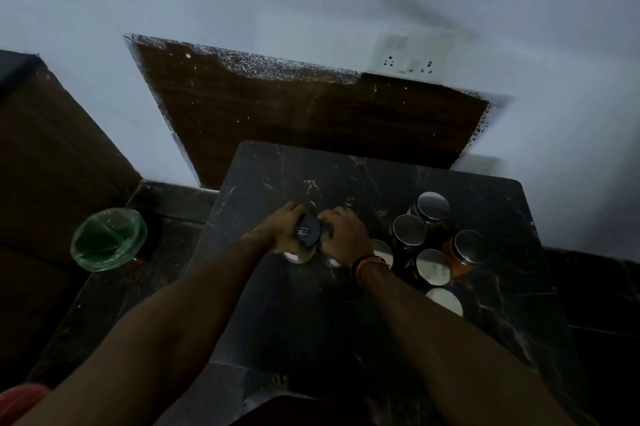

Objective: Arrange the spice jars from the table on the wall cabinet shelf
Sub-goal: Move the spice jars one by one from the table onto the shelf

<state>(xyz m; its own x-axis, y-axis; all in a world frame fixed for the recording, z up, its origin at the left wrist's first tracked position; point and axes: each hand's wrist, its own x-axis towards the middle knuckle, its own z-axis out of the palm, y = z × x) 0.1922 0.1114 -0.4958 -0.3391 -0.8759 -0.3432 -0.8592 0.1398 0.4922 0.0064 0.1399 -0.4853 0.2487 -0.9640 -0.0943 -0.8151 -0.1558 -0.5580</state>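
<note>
left hand (284,230) and right hand (341,235) both wrap a black-lidded jar (307,231) on the table (311,304); jar body hidden by fingers. six more jars (409,231) right of them, dim, contents unreadable.

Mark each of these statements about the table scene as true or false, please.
1. The left hand holds a black-lidded jar. True.
2. The dark marble table carries a cluster of silver-lidded jars to the right of the hands. True.
3. The green plastic bucket stands on the table. False: it stands on the floor, left of the table.
4. The right hand is raised well above the table. False: it is low, beside the left hand.
5. The right wrist is bare. False: it wears an orange and black band.
</note>
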